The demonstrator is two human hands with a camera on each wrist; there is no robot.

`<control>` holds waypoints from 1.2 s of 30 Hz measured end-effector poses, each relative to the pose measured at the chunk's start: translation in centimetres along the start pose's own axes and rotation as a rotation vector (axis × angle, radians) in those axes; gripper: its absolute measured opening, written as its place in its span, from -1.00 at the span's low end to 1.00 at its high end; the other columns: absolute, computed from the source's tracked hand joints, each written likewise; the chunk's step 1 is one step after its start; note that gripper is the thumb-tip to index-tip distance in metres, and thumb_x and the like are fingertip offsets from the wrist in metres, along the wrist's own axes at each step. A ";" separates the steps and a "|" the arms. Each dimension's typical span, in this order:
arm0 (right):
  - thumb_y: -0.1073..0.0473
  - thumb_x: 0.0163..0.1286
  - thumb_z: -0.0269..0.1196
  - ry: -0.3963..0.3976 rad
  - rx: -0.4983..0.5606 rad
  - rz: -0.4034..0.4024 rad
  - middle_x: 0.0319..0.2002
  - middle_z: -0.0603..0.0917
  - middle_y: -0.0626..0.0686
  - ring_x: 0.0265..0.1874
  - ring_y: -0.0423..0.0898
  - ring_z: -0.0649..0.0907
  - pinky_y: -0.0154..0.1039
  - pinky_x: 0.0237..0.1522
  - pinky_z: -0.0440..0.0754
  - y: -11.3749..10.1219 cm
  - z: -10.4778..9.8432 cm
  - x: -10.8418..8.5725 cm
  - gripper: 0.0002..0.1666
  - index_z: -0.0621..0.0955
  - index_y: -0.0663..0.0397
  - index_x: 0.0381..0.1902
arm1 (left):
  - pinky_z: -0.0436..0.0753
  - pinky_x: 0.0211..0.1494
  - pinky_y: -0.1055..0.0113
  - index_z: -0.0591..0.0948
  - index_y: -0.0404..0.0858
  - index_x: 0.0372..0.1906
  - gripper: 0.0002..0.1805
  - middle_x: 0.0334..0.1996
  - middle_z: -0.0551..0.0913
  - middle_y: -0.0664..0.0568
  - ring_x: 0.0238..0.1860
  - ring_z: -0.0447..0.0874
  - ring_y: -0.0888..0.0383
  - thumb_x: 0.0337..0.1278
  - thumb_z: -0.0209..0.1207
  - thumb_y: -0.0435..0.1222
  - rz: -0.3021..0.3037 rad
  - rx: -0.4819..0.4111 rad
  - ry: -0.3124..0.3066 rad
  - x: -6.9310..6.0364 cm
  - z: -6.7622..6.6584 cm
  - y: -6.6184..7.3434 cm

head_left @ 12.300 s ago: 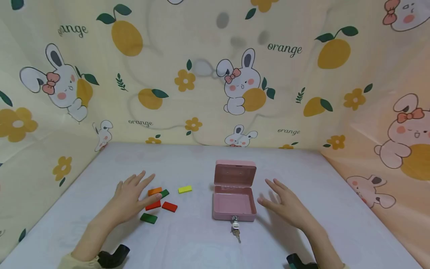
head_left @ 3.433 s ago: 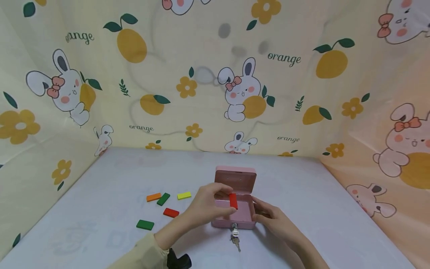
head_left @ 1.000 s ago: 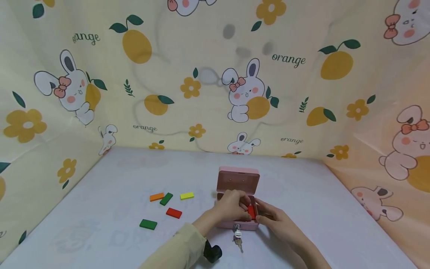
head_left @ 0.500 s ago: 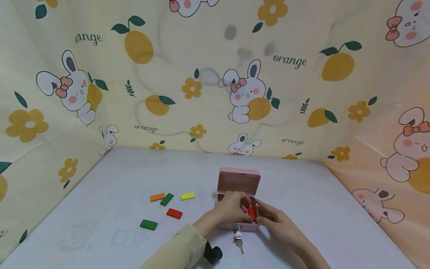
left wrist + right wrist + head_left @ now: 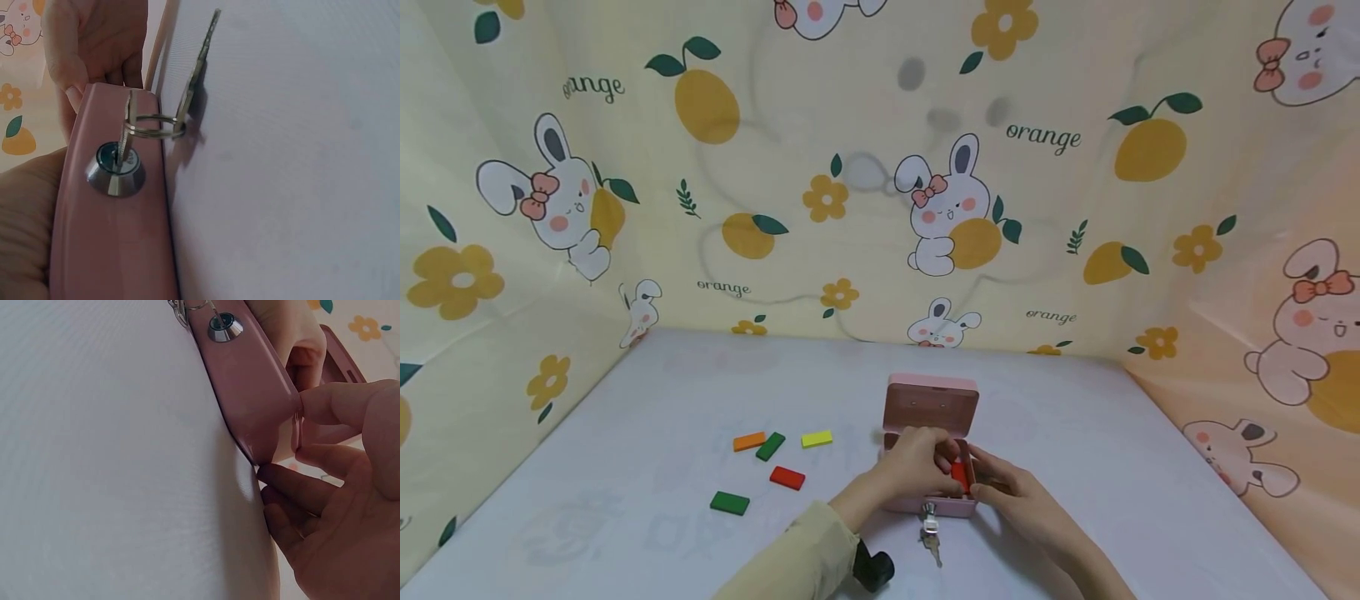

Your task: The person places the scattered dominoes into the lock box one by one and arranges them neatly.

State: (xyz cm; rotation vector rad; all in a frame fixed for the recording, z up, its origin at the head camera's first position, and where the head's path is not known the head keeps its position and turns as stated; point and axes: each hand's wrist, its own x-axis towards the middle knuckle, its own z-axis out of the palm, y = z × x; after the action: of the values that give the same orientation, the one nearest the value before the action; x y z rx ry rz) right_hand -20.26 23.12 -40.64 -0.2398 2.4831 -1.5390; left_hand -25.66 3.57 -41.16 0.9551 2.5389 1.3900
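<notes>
A pink metal cash box [image 5: 951,507] stands with its lid [image 5: 931,408] raised and a key in its front lock [image 5: 929,508]. My left hand [image 5: 917,462] reaches down into the box, fingers curled, and pinches a red rectangular block [image 5: 959,476] by the right inner wall. Its fingertips and part of the block are hidden behind the knuckles and the box wall. At the box's right side, my right hand [image 5: 1017,492] grips the front corner, thumb in front and fingers along the side. The right wrist view shows this thumb [image 5: 334,403] touching the corner.
Left of the box lie an orange block [image 5: 748,442], a yellow block [image 5: 817,438], a red block [image 5: 787,477] and two green blocks, one upper [image 5: 771,446] and one lower [image 5: 730,503]. A spare key [image 5: 933,550] hangs from the lock over the white table.
Earlier, both hands were apart from the box, then the left hand brought a red block over it while the right hand took the box's side. Over the last second, both hands have barely moved.
</notes>
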 end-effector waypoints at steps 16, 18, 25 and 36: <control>0.16 0.41 0.24 0.013 -0.019 -0.005 0.35 0.41 0.20 0.24 0.13 0.47 0.32 0.25 0.25 0.0 0.2 -0.1 -0.29 0.32 -0.02 0.48 | 0.58 -0.16 0.43 0.71 -0.19 -0.13 -0.68 -0.25 0.69 0.18 -0.19 0.61 0.20 0.05 0.43 -0.13 0.102 0.066 0.219 -2.8 -2.0 1.2; 0.17 0.40 0.24 0.035 -0.030 0.019 0.34 0.43 0.17 0.24 0.14 0.47 0.33 0.24 0.26 -0.2 0.3 -0.1 -0.30 0.33 -0.05 0.47 | 0.60 -0.17 0.41 0.69 -0.21 -0.10 -0.65 -0.23 0.69 0.14 -0.18 0.60 0.15 0.04 0.43 -0.13 0.115 0.058 0.243 -3.8 -2.9 1.2; 0.18 0.37 0.27 0.081 -0.050 0.063 0.31 0.47 0.12 0.21 0.10 0.49 0.34 0.21 0.30 -0.1 0.5 0.0 -0.30 0.37 -0.11 0.45 | 0.66 -0.19 0.28 0.68 -0.10 -0.12 -0.70 -0.23 0.63 0.28 -0.13 0.58 0.05 0.03 0.45 -0.17 0.075 0.029 0.304 -7.0 -5.9 0.6; 0.20 0.37 0.26 0.072 -0.041 0.068 0.32 0.45 0.14 0.24 0.13 0.47 0.33 0.21 0.31 -0.2 0.5 0.1 -0.29 0.36 -0.10 0.46 | 0.66 -0.17 0.29 0.68 -0.07 -0.13 -0.69 -0.19 0.65 0.27 -0.16 0.56 0.23 -0.01 0.47 -0.15 0.009 0.087 0.410 -9.8 -8.8 -0.7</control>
State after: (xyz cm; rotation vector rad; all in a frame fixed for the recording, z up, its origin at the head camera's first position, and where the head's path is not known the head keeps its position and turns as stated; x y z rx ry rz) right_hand -20.21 22.53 -40.66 -0.1072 2.5521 -1.4962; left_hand -21.35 -8.59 -38.65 0.7578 2.9067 1.6362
